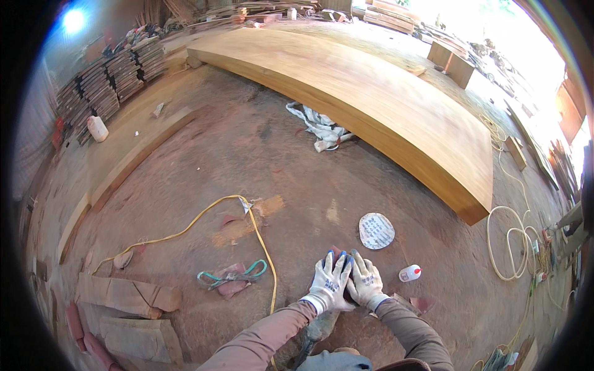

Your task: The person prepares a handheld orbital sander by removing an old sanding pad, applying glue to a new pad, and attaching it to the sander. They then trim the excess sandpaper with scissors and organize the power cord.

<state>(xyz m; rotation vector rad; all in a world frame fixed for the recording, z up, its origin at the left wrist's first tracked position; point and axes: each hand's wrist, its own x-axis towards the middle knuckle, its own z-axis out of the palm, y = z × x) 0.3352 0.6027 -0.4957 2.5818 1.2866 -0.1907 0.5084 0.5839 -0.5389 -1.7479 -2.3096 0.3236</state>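
My left hand point(331, 281) and my right hand point(367, 279), both in whitish work gloves with blue fingertips, press together low in front of me. Their fingers point forward and close over something mostly hidden under them. A small reddish-brown edge point(336, 250) shows at the fingertips. Below my left wrist is a grey, rounded object point(322, 325), partly covered by my arm; its kind is unclear. Just beyond my right hand lies a round pale disc point(377, 230) with printing on it. To its lower right is a small white bottle point(409, 273) with a red cap.
A long, thick wooden slab point(371, 93) spans the far right, with a white cloth point(322, 127) by its underside. A yellow cord point(260, 238) crosses the floor to my left, near a green strap loop point(232, 277). Pale hose coils point(510, 241) lie right; stacked boards point(114, 83) stand far left.
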